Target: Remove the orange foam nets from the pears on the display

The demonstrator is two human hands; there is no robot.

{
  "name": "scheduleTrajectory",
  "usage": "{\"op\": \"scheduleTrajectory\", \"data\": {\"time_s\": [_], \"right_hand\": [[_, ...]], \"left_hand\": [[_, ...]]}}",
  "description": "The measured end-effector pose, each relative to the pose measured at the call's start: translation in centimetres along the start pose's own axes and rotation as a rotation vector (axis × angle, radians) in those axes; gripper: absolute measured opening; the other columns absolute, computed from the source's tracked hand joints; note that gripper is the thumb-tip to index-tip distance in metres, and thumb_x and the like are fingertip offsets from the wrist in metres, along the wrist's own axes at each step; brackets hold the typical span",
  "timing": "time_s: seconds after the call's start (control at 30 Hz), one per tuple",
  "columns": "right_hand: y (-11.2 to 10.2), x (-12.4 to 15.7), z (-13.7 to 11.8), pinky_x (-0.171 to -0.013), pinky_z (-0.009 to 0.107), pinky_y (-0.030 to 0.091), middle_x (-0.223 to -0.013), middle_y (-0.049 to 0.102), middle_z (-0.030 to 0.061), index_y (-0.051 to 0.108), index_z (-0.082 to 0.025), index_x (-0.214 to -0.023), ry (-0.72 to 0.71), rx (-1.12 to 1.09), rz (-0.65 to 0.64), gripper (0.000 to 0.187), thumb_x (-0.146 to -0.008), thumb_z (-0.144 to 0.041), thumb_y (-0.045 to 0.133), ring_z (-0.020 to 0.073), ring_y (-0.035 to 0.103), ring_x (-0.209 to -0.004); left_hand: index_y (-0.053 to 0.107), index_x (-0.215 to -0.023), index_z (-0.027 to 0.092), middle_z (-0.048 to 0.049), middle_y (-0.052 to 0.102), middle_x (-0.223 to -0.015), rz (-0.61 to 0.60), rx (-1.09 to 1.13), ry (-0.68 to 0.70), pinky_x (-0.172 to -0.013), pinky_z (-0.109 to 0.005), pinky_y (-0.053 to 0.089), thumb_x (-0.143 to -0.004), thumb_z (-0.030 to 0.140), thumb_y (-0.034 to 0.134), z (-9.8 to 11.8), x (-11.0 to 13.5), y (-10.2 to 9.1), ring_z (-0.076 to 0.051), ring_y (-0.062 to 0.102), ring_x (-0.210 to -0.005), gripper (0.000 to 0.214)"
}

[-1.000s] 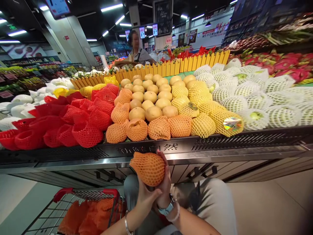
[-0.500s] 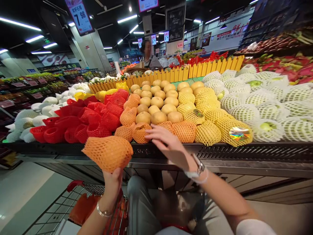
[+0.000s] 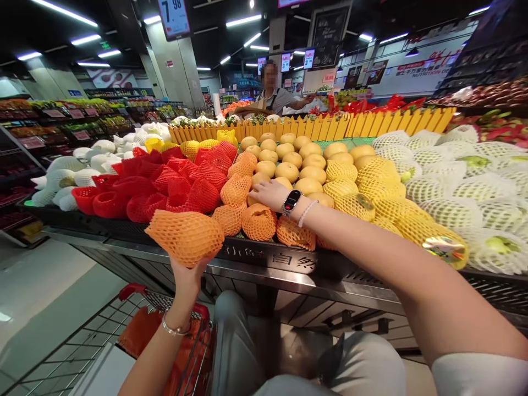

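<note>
By the left hand (image 3: 187, 275) an orange-netted fruit (image 3: 186, 236) is held from below, before the front edge of the display stand (image 3: 268, 259) and left of its middle, with the fingers curled around it and mostly hidden by it. The right hand (image 3: 270, 195) is stretched across the front edge onto the bare brown fruits (image 3: 287, 172), just behind the front row of orange-netted ones; its fingers are slightly bent, but whether any fruit is grasped cannot be told. Towards the left edge, red-netted fruits (image 3: 177, 184) are heaped.

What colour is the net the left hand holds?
The net is orange, best seen in the head view.
</note>
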State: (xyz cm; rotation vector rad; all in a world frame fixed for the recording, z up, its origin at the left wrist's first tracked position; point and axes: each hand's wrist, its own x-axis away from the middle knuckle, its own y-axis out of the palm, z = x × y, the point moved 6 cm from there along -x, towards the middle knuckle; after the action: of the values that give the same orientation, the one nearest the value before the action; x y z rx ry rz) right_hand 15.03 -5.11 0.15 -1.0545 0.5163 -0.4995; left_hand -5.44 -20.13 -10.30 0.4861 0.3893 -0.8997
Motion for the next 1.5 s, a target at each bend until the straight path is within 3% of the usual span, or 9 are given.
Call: {"op": "scheduleTrajectory", "data": {"time_s": [0.27,0.43,0.63,0.83,0.97,1.13,1.23,1.33,1.5], "right_hand": [[1.0,-0.1,0.3,-0.076,0.037,0.033,-0.12,0.058,0.0137,0.047,-0.02,-0.131,-0.14,0.181,0.055,0.04,-0.095,-0.01,0.034,0.0257,0.054,-0.101],[1.1,0.1,0.2,-0.073,0.035,0.031,-0.122,0.057,0.0138,0.044,-0.021,-0.132,-0.136,0.204,0.093,0.041,-0.095,-0.01,0.032,0.024,0.053,-0.096],[1.1,0.5,0.3,-0.07,0.035,0.031,-0.125,0.054,0.016,0.041,-0.023,-0.136,-0.072,0.172,0.048,0.043,-0.097,-0.013,0.027,0.0263,0.054,-0.098],[1.2,0.5,0.6,-0.066,0.032,0.034,-0.118,0.055,0.0175,0.038,-0.026,-0.138,-0.001,0.083,-0.033,0.046,-0.096,-0.013,0.027,0.0263,0.058,-0.097],[1.1,0.3,1.6,-0.066,0.032,0.038,-0.118,0.056,0.0183,0.034,-0.025,-0.142,-0.016,-0.025,-0.034,0.055,-0.09,-0.019,0.047,0.0283,0.062,-0.094],[0.3,0.0,4.7,-0.074,0.036,0.045,-0.121,0.059,0.0172,0.036,-0.019,-0.143,0.043,-0.327,0.026,0.087,-0.068,-0.04,0.075,0.0323,0.062,-0.097],[-0.2,-0.3,6.5,-0.085,0.035,0.045,-0.12,0.062,0.0127,0.044,-0.016,-0.137,0.039,-0.543,0.101,0.08,-0.066,-0.034,0.076,0.0289,0.059,-0.105],[-0.3,-0.8,7.9,-0.088,0.034,0.045,-0.119,0.063,0.0096,0.05,-0.015,-0.133,0.047,-0.737,0.147,0.071,-0.068,-0.031,0.075,0.0245,0.059,-0.102],[-0.1,-1.9,9.8,-0.077,0.031,0.049,-0.105,0.064,0.0071,0.053,-0.018,-0.129,0.147,-0.924,0.199,0.054,-0.078,-0.03,0.065,0.0172,0.057,-0.087]], "left_hand": [[0.047,-0.124,0.024,-0.013,0.058,-0.124,-0.004,0.001,-0.063,-0.1,-0.052,0.044,-0.045,0.043,0.087,-2.1,0.5,-2.0,-0.032,0.058,-0.114,0.09],[0.048,-0.122,0.02,-0.0138,0.059,-0.121,0.022,-0.039,-0.077,-0.102,-0.05,0.043,-0.046,0.048,0.085,-2.5,0.9,-2.3,-0.03,0.059,-0.112,0.089],[0.043,-0.126,0.02,-0.0176,0.055,-0.128,0.043,-0.058,-0.111,-0.1,-0.05,0.044,-0.04,0.055,0.085,-3.4,1.6,-2.7,-0.033,0.057,-0.115,0.101],[0.046,-0.124,0.02,-0.0168,0.059,-0.122,0.006,-0.193,0.004,-0.097,-0.05,0.047,-0.045,0.058,0.082,-1.6,0.6,-2.1,-0.034,0.059,-0.113,0.094],[0.042,-0.127,0.022,-0.0151,0.058,-0.124,-0.065,-0.229,0.12,-0.099,-0.052,0.046,-0.048,0.051,0.084,1.5,-2.1,1.1,-0.034,0.058,-0.114,0.093],[0.045,-0.125,0.02,-0.0131,0.056,-0.128,-0.273,-0.065,0.084,-0.106,-0.05,0.04,-0.053,0.044,0.083,4.4,-6.6,7.9,-0.032,0.054,-0.121,0.084],[0.048,-0.122,0.019,-0.0125,0.059,-0.124,-0.42,0.118,-0.099,-0.103,-0.048,0.044,-0.059,0.04,0.079,4.9,-8.4,12.4,-0.03,0.056,-0.117,0.073],[0.05,-0.118,0.019,-0.0113,0.06,-0.122,-0.485,0.24,-0.246,-0.097,-0.045,0.049,-0.062,0.038,0.075,4.7,-9.5,15.7,-0.029,0.055,-0.118,0.064],[0.047,-0.116,0.019,-0.0128,0.056,-0.127,-0.544,0.202,-0.202,-0.096,-0.046,0.05,-0.066,0.041,0.072,4.0,-10.8,17.9,-0.03,0.053,-0.12,0.06]]}}
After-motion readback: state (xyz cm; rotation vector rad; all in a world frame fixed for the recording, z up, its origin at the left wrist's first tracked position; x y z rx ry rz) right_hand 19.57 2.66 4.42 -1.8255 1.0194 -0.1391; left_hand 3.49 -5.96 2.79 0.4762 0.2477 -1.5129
